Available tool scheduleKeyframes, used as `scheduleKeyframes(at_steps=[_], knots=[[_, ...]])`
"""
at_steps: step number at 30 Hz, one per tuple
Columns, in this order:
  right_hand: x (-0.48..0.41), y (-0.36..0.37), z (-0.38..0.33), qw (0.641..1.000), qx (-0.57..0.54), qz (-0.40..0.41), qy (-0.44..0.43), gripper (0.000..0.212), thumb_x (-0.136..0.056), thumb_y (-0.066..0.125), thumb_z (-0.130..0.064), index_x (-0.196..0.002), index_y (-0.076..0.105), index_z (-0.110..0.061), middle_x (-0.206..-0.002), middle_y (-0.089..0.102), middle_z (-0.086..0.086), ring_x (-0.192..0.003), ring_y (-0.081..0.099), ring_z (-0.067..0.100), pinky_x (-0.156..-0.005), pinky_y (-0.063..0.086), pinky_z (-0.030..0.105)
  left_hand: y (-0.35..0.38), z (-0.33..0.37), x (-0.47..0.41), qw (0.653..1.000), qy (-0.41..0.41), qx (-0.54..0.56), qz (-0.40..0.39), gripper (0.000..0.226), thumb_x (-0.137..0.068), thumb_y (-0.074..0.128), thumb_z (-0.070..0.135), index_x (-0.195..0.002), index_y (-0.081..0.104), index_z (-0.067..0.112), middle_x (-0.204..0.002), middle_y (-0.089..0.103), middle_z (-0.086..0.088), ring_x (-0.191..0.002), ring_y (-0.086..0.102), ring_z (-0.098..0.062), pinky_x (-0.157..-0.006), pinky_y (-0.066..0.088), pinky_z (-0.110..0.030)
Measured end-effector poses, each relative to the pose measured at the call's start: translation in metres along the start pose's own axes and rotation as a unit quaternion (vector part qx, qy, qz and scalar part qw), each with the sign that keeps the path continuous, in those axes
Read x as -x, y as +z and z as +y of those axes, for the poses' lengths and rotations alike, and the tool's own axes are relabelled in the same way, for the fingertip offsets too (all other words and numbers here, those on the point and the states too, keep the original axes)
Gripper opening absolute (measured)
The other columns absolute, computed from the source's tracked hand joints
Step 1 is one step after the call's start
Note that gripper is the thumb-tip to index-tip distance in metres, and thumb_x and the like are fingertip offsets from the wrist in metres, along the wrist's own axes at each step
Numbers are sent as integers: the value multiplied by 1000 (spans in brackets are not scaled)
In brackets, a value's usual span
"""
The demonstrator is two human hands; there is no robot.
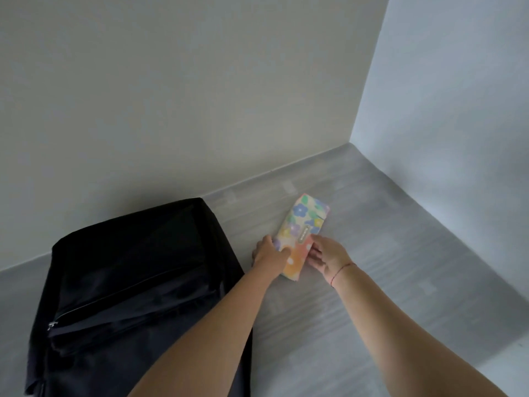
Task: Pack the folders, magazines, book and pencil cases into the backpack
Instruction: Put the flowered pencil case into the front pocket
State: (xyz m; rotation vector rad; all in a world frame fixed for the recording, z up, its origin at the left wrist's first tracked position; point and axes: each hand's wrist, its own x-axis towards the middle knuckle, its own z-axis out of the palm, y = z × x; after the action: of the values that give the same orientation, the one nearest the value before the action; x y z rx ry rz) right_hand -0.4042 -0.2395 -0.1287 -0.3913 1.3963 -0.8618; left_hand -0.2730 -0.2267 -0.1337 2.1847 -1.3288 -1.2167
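Observation:
A floral pencil case, pastel with blue, green and orange flowers, lies on the grey surface to the right of a black backpack. My left hand grips the case's near left edge. My right hand, with a red thread at the wrist, holds its near right edge. The backpack lies flat at the left, its zip line running across the front, and my left forearm crosses over its right side. No folders, magazines or book are in view.
A pale wall runs behind the surface and meets a second wall in the corner at the right. The surface's front right edge drops off at the lower right.

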Motion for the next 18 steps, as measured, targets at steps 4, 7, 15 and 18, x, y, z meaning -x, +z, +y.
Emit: scheduleKeyframes(at_steps=[4,7,15,18], knots=[[-10,-4,1,997,73,-23,-17,28,-88,54,-7,-116,59,-3,-108,66,19,-92,65,34,-85,54,48,14,10,5,996,14,73,-39,43,-81,67,31,-117,53,11,-117,61,-9,-96,58,-22,-85,48,-33],[-5,-11,-1,996,36,-73,-25,26,-90,54,-6,-115,60,-7,-100,68,17,-78,68,28,-74,57,41,9,19,21,997,51,50,-10,37,-81,64,27,-115,55,15,-112,61,-5,-92,56,-20,-77,45,-27],[60,13,-14,968,-46,-220,-107,20,-91,55,-12,-111,61,-14,-88,76,2,-74,73,16,-68,61,35,-84,3,91,977,207,54,3,21,-89,55,40,-86,66,22,-73,65,8,-65,60,-5,-58,45,-14],[105,38,-10,955,-33,-280,-95,28,-88,57,-14,-116,60,-10,-93,75,5,-79,73,19,-67,60,33,-132,-32,114,946,282,-6,161,10,-87,62,20,-95,68,18,-86,65,1,-79,59,-11,-73,48,-24]])
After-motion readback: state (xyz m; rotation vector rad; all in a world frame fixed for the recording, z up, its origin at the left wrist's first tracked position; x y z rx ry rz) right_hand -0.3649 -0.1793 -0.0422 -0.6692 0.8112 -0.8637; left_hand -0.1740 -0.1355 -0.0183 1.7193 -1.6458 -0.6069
